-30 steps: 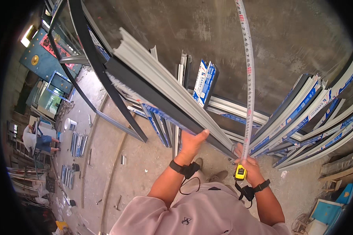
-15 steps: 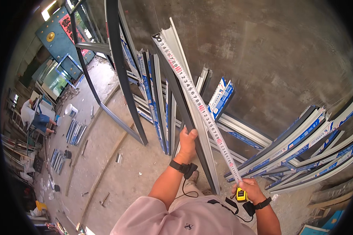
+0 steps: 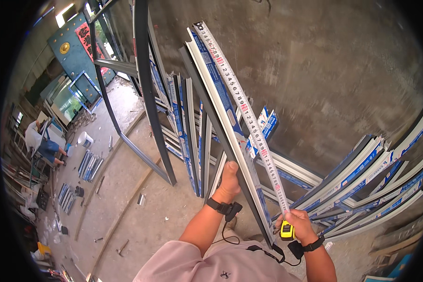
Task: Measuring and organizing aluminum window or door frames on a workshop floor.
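Long profile point(image 3: 226, 117), tilted, in front of the grey-brown wall point(image 3: 324, 70), between the standing dark frame point(image 3: 143, 56) on the left and the leaning strips point(image 3: 348, 177) on the right. Grasped along the lower half by the left hand point(image 3: 229, 183), with thumb up against the dark side; fingers hidden behind, so cannot tell how far round the grip reaches. Right hand point(image 3: 300, 223) clenched around the yellow tape measure point(image 3: 287, 230), near the profile's lower end, with thumb by the root of the drawn-out blade point(image 3: 242, 101).

Just changed: profile turned about its own length, now showing a white edge and a blue-filmed face instead of the pale face of half a second ago. Blade shifted too, from lying over that pale face to running beside the filmed one, with hooked tip right by the upper end. Seems to mean a different face lined up against the marks, with tip and profile end close to level; cannot tell whether truly touching.

Points upward and somewhat left, away from the body, with long axis slanting from lower right, near the right hand, to upper left. Blade on nearly the same slant, close at the top, slightly apart lower down. Cannot tell what supports the lower end.
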`<act>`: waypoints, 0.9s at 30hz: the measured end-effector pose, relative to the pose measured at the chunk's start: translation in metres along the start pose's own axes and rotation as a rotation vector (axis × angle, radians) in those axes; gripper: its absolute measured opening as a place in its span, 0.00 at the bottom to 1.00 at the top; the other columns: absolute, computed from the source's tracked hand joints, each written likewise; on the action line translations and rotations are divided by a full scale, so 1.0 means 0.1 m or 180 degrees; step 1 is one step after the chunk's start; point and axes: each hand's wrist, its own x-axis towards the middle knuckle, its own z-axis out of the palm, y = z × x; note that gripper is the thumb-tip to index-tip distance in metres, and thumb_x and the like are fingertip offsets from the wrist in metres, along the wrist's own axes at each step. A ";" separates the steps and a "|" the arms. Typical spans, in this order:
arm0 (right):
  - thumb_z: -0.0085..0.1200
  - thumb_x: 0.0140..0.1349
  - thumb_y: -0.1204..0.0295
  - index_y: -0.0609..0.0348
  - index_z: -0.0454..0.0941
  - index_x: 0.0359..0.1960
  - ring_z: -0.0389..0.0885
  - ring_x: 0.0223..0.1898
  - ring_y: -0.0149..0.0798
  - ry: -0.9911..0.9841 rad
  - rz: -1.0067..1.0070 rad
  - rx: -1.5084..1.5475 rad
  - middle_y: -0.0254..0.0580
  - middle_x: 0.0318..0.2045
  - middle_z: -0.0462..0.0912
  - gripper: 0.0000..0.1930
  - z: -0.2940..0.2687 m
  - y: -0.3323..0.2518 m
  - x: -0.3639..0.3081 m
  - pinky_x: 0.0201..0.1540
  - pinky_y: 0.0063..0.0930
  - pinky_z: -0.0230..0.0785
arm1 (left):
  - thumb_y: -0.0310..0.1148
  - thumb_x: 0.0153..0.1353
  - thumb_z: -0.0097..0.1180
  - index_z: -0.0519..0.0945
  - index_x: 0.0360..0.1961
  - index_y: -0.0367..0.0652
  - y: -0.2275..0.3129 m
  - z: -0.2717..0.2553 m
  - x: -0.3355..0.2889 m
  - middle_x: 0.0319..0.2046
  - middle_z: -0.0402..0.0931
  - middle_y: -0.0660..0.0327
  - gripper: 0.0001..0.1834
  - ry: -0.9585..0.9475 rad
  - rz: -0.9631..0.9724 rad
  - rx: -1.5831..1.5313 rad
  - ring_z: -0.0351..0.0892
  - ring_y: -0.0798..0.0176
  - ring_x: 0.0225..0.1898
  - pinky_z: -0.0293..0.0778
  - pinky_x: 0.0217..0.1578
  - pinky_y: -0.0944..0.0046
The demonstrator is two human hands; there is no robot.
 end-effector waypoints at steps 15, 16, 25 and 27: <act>0.52 0.66 0.64 0.70 0.79 0.38 0.83 0.32 0.35 0.0025 -0.0073 -0.0068 0.46 0.31 0.83 0.16 0.01 -0.10 0.07 0.38 0.29 0.77 | 0.73 0.43 0.58 0.67 0.58 0.38 -0.04 0.03 0.09 0.48 0.73 0.58 0.53 -0.0071 -0.0037 -0.0278 0.74 0.60 0.49 0.73 0.50 0.59; 0.52 0.66 0.64 0.70 0.79 0.38 0.83 0.32 0.35 0.0002 -0.0157 -0.0102 0.46 0.31 0.84 0.17 0.01 -0.10 0.08 0.38 0.29 0.77 | 0.72 0.44 0.58 0.64 0.61 0.37 -0.05 0.00 0.11 0.52 0.72 0.54 0.55 -0.0156 -0.0012 -0.0304 0.73 0.56 0.53 0.72 0.55 0.55; 0.52 0.66 0.62 0.70 0.80 0.38 0.82 0.32 0.34 0.0056 -0.0073 -0.0148 0.45 0.31 0.83 0.18 0.05 -0.10 0.08 0.37 0.28 0.76 | 0.72 0.48 0.56 0.69 0.56 0.37 -0.04 -0.03 0.09 0.45 0.74 0.60 0.50 -0.0081 -0.0057 -0.0361 0.74 0.64 0.47 0.73 0.48 0.62; 0.53 0.66 0.62 0.70 0.80 0.38 0.82 0.32 0.33 0.0056 -0.0061 -0.0162 0.44 0.31 0.83 0.17 0.07 -0.10 0.06 0.37 0.27 0.76 | 0.72 0.48 0.56 0.69 0.56 0.37 -0.03 0.00 0.06 0.45 0.74 0.60 0.49 -0.0024 -0.0031 -0.0333 0.74 0.64 0.47 0.73 0.47 0.62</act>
